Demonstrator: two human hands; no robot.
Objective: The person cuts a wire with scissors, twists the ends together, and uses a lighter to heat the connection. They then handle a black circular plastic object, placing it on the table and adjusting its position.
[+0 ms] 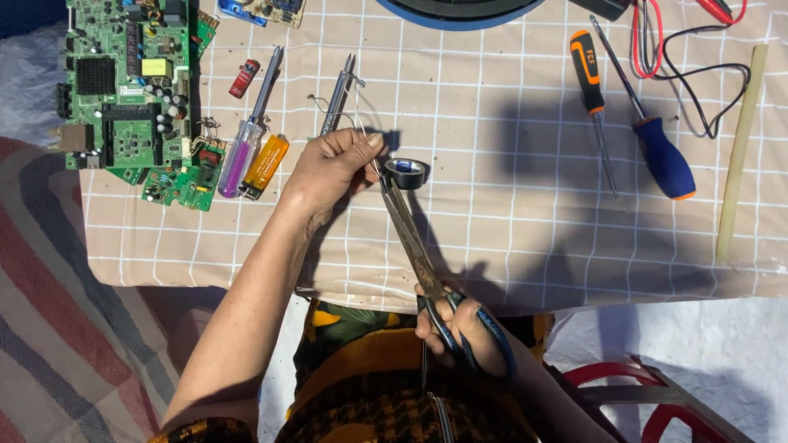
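A checked cloth covered the surface (509, 246), lit by hard sunlight. The right hand (461, 328) had its grip closed through the blue loops of a pair of scissors (414, 246), whose blades pointed up and away, nearly shut at the tips. The left hand (328, 168), palm down with the forearm reaching in from the lower left, pinched a thin wire (361, 115) between thumb and fingers right at the blade tips. A roll of black tape (406, 172) lay just beside them. To the left sat a green circuit board (131, 90), a purple screwdriver (246, 139) and an orange lighter (264, 166); two more screwdrivers (657, 148) lay well apart on the right.
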